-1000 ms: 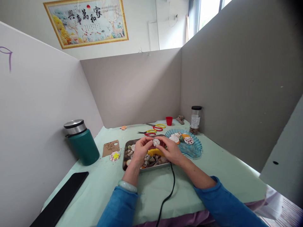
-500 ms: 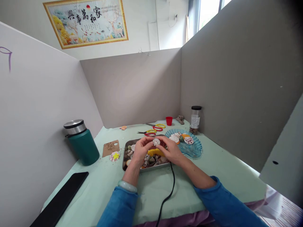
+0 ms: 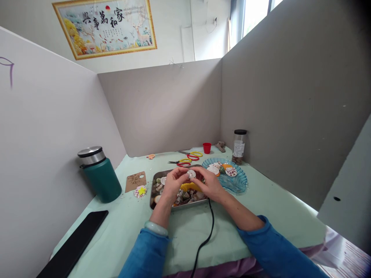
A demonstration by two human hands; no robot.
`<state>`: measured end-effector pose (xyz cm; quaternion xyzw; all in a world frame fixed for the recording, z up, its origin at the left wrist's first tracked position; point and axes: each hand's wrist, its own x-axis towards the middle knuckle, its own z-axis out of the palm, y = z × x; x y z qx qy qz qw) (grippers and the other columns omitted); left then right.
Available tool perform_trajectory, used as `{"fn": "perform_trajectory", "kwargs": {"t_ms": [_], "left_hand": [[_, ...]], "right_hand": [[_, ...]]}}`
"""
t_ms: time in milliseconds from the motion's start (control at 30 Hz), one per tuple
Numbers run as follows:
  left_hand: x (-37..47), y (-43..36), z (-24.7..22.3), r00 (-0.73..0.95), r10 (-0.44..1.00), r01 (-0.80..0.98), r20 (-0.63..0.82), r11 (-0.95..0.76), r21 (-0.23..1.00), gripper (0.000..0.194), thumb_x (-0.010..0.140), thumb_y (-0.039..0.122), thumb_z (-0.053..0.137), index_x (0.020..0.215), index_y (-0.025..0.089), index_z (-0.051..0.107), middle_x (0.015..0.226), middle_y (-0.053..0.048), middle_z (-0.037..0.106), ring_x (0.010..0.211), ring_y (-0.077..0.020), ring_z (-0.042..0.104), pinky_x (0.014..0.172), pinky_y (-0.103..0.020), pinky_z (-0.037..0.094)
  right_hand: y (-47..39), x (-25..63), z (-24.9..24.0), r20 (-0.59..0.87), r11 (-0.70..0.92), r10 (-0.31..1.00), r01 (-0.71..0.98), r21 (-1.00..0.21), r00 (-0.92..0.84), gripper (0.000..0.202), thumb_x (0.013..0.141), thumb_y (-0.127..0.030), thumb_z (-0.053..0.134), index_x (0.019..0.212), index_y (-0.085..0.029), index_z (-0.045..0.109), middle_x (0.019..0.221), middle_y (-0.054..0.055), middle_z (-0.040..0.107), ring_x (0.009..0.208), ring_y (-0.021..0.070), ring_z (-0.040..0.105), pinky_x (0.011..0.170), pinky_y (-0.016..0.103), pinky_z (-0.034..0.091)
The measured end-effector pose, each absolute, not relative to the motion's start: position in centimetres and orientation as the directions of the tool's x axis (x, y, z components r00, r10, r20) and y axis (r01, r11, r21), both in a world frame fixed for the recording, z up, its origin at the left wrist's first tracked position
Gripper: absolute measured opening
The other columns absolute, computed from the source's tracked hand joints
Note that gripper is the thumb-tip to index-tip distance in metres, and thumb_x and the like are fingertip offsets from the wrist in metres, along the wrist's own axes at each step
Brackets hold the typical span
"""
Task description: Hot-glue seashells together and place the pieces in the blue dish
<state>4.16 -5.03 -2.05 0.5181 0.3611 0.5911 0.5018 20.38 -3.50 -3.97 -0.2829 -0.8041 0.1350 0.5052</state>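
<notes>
- Low in the centre of the frame, the left hand [image 3: 174, 183] has its thumb and fingertips drawn in close, pinching a small white piece [image 3: 191, 174] by its left edge.
- The right hand [image 3: 211, 186] comes in from the lower right, its fingers curled to the opposite edge of the same piece, so both hands share the hold.
- That piece is up between the fingertips, over the far part of the metal tray [image 3: 185, 207]; the fingers hide much of it, so I can't say whether anything is being fixed to it.
- As for progress, it looks partway: the piece is in hand and not yet set down, and the tray holds plenty of loose shells [image 3: 187, 196], seemingly unused stock, around a yellow object [image 3: 189, 186].
- On the counter [image 3: 261, 204] left of the tray lies a speckled disc with a yellow shape on it [image 3: 140, 191], which I'd judge already put together, just below a brown card [image 3: 135, 180].
- Right of the tray, a blue plate [image 3: 236, 187] carries several pieces, among them a speckled disc [image 3: 231, 172].
- Behind the tray, two pairs of scissors [image 3: 185, 160] lie unheld.
</notes>
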Motion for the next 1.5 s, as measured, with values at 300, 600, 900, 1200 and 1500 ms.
{"fn": "perform_trajectory", "kwargs": {"t_ms": [300,600,900,1200,1500], "left_hand": [[4.22,-4.77,-2.1,0.018,0.979,-0.236,0.202,-0.192,0.953,0.027,0.057,0.027,0.079,0.078,0.012,0.071,0.074,-0.005,0.07,0.067,-0.0146,0.063,0.068,-0.028,0.054],[4.23,-4.49,-2.6,0.007,0.974,-0.199,0.228,-0.222,0.955,0.04,0.059,0.037,0.081,0.087,0.013,0.066,0.077,-0.004,0.067,0.069,-0.0143,0.063,0.065,-0.027,0.055],[4.12,-4.17,-2.79,-0.076,0.966,-0.047,0.248,-0.252,0.967,0.034,0.059,0.038,0.081,0.077,0.013,0.065,0.068,-0.001,0.065,0.061,-0.0116,0.06,0.062,-0.024,0.052],[4.15,-4.19,-2.81,-0.03,0.968,-0.02,0.247,-0.248,0.969,0.025,0.062,0.034,0.075,0.073,0.014,0.065,0.061,0.001,0.06,0.05,-0.0088,0.054,0.053,-0.021,0.045],[4.24,-4.6,-2.42,0.025,0.973,-0.139,0.23,-0.224,0.965,0.027,0.064,0.034,0.075,0.076,0.016,0.06,0.061,0.003,0.059,0.05,-0.0091,0.055,0.057,-0.023,0.048]], "right_hand": [[-3.54,20.17,-3.98,0.718,0.781,0.621,0.331,-0.53,-0.315,0.028,0.084,-0.028,0.063,0.11,-0.019,0.06,0.089,0.005,0.067,0.072,0.0162,0.059,0.065,0.028,0.048],[-3.13,20.32,-4.39,0.757,0.806,0.582,0.338,-0.486,-0.298,0.027,0.086,-0.027,0.062,0.112,-0.02,0.06,0.094,0.005,0.064,0.072,0.0155,0.057,0.068,0.029,0.048],[-3.02,20.18,-4.33,0.812,0.83,0.529,0.35,-0.435,-0.247,0.025,0.083,-0.026,0.065,0.107,-0.019,0.061,0.1,0.008,0.061,0.081,0.0178,0.058,0.073,0.032,0.05],[-3.23,20.33,-4.26,0.796,0.825,0.547,0.331,-0.458,-0.261,0.024,0.082,-0.024,0.064,0.105,-0.021,0.06,0.099,0.008,0.06,0.078,0.0182,0.056,0.071,0.033,0.05],[-3.56,20.47,-4.07,0.796,0.832,0.544,0.29,-0.473,-0.264,0.029,0.084,-0.029,0.063,0.111,-0.021,0.058,0.099,0.008,0.06,0.073,0.0167,0.055,0.067,0.031,0.049]]}}
